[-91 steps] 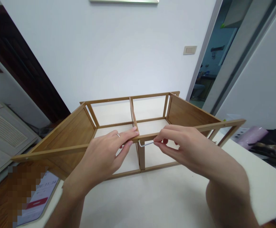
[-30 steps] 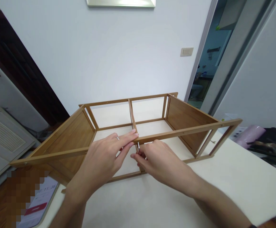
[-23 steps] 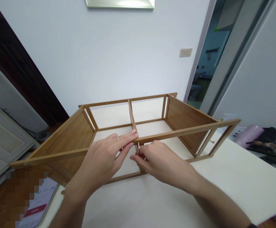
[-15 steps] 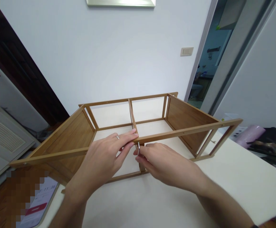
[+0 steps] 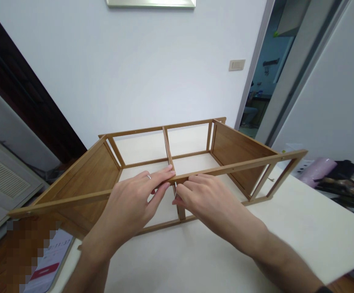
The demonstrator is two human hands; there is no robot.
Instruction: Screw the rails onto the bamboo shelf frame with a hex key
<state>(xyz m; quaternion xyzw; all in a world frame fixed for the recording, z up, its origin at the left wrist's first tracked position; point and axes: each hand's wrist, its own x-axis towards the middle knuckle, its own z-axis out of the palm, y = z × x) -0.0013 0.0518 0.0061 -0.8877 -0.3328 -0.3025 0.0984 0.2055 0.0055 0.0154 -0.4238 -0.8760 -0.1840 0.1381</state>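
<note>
A brown wooden shelf frame [image 5: 240, 166] with two panelled ends and a middle divider lies on the white table [image 5: 225, 260]. My left hand [image 5: 137, 195], a ring on one finger, pinches its front rail at the middle joint, fingers on top and thumb in front. Just right of it, under the rail, the fingers of my right hand [image 5: 199, 195] are closed round a hex key [image 5: 176, 185]. Only a sliver of the silver key shows at the joint; my fingers cover the rest.
A phone [image 5: 47, 264] showing a running timer lies at the table's left edge. Behind the frame rises a white wall with a switch [image 5: 237, 65]. A pink roll [image 5: 318, 170] and dark items sit beyond the table on the right.
Three seconds ago my right hand held the hex key's long arm out to the right; now it is curled below the rail, hiding most of the key. My left hand keeps its place.
</note>
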